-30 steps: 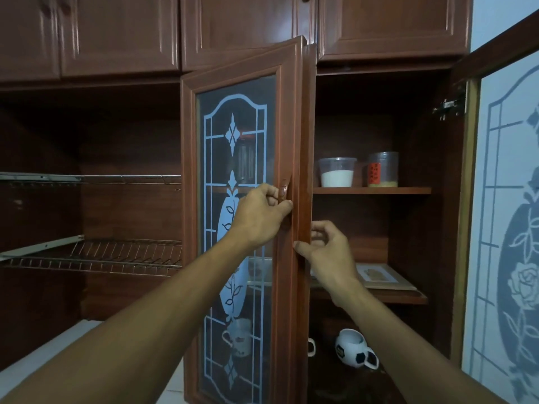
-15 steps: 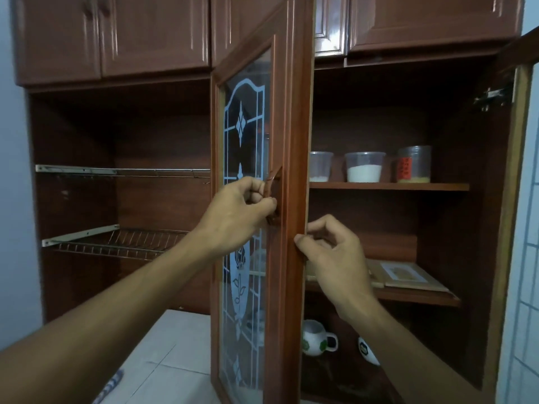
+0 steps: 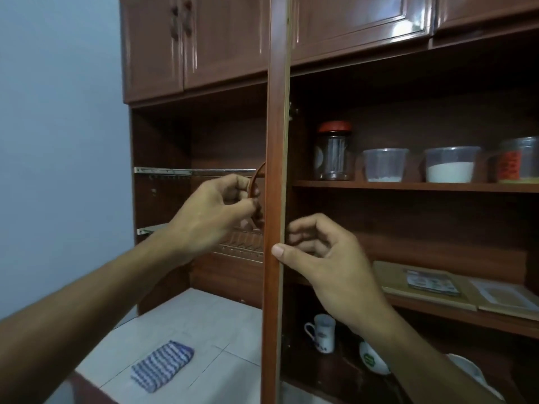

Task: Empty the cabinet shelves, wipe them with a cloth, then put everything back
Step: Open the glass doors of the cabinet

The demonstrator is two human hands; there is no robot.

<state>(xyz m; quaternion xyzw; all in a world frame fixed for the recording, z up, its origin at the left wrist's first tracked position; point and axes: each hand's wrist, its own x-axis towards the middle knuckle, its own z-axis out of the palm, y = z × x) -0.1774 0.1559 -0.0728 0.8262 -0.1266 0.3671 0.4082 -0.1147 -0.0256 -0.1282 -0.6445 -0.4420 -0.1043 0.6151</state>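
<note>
Swung wider than a moment ago, the cabinet door now stands edge-on between both hands. The left hand curls its fingers round the curved handle on the door's front. The right hand pinches the door's edge, thumb on the near side and fingers curled behind it. Up and right of that hand, the upper shelf carries a red-lidded jar and clear tubs. Just right of it lie flat cardboard boxes, and below its wrist stands a white mug. Below the left forearm, a blue striped cloth lies folded on the white counter.
</note>
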